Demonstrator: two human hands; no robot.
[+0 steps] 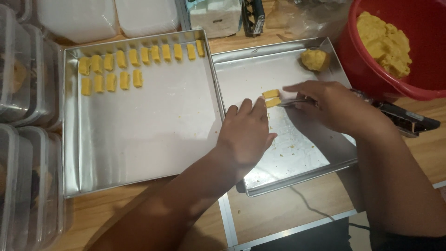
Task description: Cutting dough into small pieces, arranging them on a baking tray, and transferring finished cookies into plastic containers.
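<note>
On the right tray [320,153], two small yellow dough pieces [272,98] lie side by side near its far-left part, and both hands work at them. The left hand [246,132] rests flat on the tray, fingers spread and holding nothing, its fingertips just left of the pieces. The right hand [332,104] has its grip closed on a thin metal tool [292,102] whose tip touches the nearer piece.

Judging from this, the soft pieces look easy to spoil: pressure from the tool could dent or split the nearer one, or push it into its neighbour so the two stick together. The left fingertips are close enough to squash a piece if they slide right. Crumbs [288,148] scattered over the tray could cling to the dough. A dough ball [314,59] sits in the far-right corner, well apart, and a red bowl [353,56] of dough stands just beyond the tray. The left tray [139,139] touches the right one and holds two rows of shaped pieces [125,65] along its far side; a knock to the right tray could jolt those rows out of line.
</note>
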